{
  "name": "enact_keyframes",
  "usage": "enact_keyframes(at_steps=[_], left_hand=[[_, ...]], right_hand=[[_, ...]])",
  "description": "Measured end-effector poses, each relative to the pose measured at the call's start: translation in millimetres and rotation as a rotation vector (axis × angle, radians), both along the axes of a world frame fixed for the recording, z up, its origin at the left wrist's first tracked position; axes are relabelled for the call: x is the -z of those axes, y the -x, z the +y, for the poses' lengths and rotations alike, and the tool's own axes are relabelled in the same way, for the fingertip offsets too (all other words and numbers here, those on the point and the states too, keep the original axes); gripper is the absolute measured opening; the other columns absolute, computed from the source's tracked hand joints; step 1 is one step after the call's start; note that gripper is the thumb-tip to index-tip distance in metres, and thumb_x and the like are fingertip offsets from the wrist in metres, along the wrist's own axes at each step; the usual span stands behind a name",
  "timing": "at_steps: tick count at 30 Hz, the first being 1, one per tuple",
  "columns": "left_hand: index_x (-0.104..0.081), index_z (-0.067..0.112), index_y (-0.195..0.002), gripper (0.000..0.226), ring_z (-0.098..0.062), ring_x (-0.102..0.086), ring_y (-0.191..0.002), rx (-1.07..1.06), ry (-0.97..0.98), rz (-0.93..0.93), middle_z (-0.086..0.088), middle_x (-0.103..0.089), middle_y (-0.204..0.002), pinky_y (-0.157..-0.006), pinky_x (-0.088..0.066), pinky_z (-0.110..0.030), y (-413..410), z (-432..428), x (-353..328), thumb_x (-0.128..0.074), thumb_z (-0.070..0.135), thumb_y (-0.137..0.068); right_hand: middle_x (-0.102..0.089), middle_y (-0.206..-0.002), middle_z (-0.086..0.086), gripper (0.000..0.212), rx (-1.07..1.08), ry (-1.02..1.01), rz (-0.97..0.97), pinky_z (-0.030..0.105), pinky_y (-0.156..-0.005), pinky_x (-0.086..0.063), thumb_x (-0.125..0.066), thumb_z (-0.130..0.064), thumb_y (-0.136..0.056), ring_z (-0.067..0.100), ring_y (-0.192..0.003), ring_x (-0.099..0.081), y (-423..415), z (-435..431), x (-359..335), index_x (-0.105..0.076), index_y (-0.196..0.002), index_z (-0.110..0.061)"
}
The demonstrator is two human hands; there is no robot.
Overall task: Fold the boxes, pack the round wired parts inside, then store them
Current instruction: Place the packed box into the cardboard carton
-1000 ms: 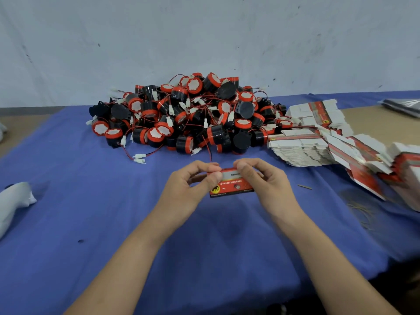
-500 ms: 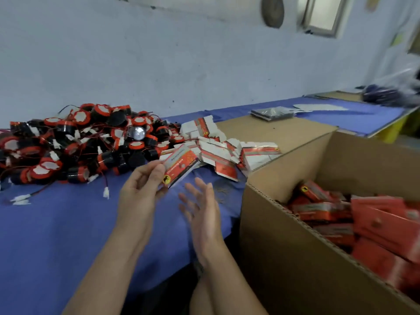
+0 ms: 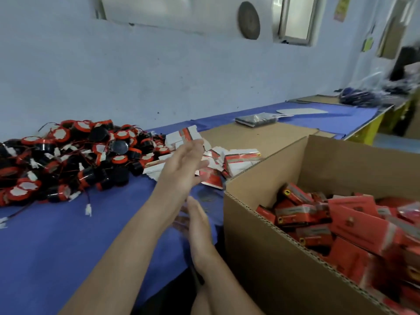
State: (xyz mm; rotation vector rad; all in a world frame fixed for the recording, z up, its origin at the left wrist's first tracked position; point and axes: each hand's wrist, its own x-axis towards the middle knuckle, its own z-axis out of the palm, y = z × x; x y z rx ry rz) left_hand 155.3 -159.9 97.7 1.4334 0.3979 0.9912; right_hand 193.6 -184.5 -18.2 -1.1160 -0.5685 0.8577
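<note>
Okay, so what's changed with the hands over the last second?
The left hand has let go of the small red box it held and stretches open toward the carton. The right hand is open too. Round parts and flat boxes stayed put.

My left hand [image 3: 185, 165] no longer holds the small red box; its fingers now spread open, farther right, nearer the carton [image 3: 256, 246].
</note>
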Motion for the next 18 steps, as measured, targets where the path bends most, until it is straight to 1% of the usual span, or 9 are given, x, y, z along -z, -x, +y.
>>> enact_keyframes(at_steps=[4,6,8,10,12,13,15,16,18], left_hand=[[-0.065,0.031,-0.109,0.014,-0.008,-0.071,-0.095,-0.257,0.038,0.156,0.008,-0.070,-0.108,-0.077,-0.060,-0.028,46.4,55.6,52.1,-0.053,0.032,-0.103],[-0.062,0.030,-0.114,0.015,-0.007,-0.070,-0.090,-0.353,0.033,0.255,0.007,-0.067,-0.109,-0.073,-0.059,-0.026,68.5,82.6,72.5,-0.050,0.031,-0.104],[-0.058,0.028,-0.117,0.015,-0.010,-0.067,-0.092,-0.421,0.032,0.345,0.005,-0.063,-0.112,-0.071,-0.056,-0.026,87.6,107.2,88.9,-0.048,0.029,-0.105],[-0.056,0.027,-0.119,0.016,-0.013,-0.064,-0.095,-0.469,0.014,0.432,0.004,-0.060,-0.114,-0.077,-0.057,-0.032,105.0,130.4,102.5,-0.048,0.027,-0.105],[-0.054,0.029,-0.120,0.017,-0.015,-0.063,-0.099,-0.524,-0.039,0.519,0.008,-0.058,-0.115,-0.086,-0.057,-0.039,120.5,151.7,111.5,-0.048,0.028,-0.104],[-0.053,0.031,-0.120,0.016,-0.012,-0.063,-0.098,-0.550,-0.072,0.545,0.011,-0.058,-0.114,-0.085,-0.057,-0.035,127.5,161.8,114.6,-0.048,0.028,-0.104],[-0.052,0.032,-0.119,0.016,0.007,-0.058,-0.080,-0.604,-0.150,0.573,0.015,-0.058,-0.107,-0.068,-0.051,-0.016,137.6,180.7,118.7,-0.048,0.027,-0.104],[-0.052,0.031,-0.118,0.016,0.011,-0.054,-0.068,-0.629,-0.191,0.582,0.015,-0.058,-0.101,-0.056,-0.045,-0.010,140.3,189.0,118.9,-0.048,0.026,-0.104],[-0.052,0.030,-0.118,0.016,0.009,-0.051,-0.059,-0.642,-0.261,0.599,0.011,-0.059,-0.092,-0.049,-0.043,-0.014,137.6,203.0,119.3,-0.048,0.025,-0.104]], right_hand=[[-0.071,-0.100,0.000,0.019,-0.004,-0.088,-0.074,0.035,-0.084,-0.054,-0.050,-0.031,-0.106,0.010,-0.086,-0.068,6.9,26.4,-0.6,-0.066,-0.107,-0.021],[-0.070,-0.102,0.002,0.016,-0.013,-0.102,-0.110,0.037,-0.085,-0.053,-0.051,-0.026,-0.106,0.011,-0.086,-0.067,12.9,44.8,-1.8,-0.063,-0.115,-0.019],[-0.069,-0.104,0.004,0.020,-0.012,-0.077,-0.170,0.036,-0.083,-0.053,-0.052,-0.020,-0.105,0.010,-0.084,-0.065,17.7,67.2,-1.1,-0.062,-0.122,-0.018],[-0.069,-0.105,-0.001,0.022,-0.010,-0.037,-0.268,0.027,-0.078,-0.051,-0.050,-0.016,-0.104,0.008,-0.082,-0.062,22.0,91.7,1.2,-0.062,-0.121,-0.023],[-0.067,-0.103,-0.010,0.024,-0.009,0.021,-0.356,0.016,-0.064,-0.048,-0.047,-0.018,-0.104,0.004,-0.077,-0.058,24.5,114.9,5.5,-0.061,-0.117,-0.033],[-0.065,-0.102,-0.013,0.024,-0.005,0.044,-0.410,0.014,-0.056,-0.044,-0.046,-0.020,-0.105,0.001,-0.070,-0.054,24.8,125.1,7.2,-0.061,-0.117,-0.034],[-0.062,-0.103,-0.015,0.023,0.000,0.071,-0.497,0.015,-0.047,-0.040,-0.045,-0.021,-0.106,-0.002,-0.061,-0.049,23.1,142.5,11.5,-0.059,-0.120,-0.033],[-0.061,-0.106,-0.014,0.024,0.005,0.080,-0.523,0.016,-0.047,-0.040,-0.044,-0.021,-0.106,-0.001,-0.061,-0.048,22.2,148.9,12.2,-0.058,-0.121,-0.033],[-0.059,-0.113,-0.010,0.024,0.021,0.104,-0.559,0.021,-0.053,-0.041,-0.043,-0.019,-0.105,0.003,-0.067,-0.049,20.2,158.7,13.7,-0.056,-0.120,-0.034]])
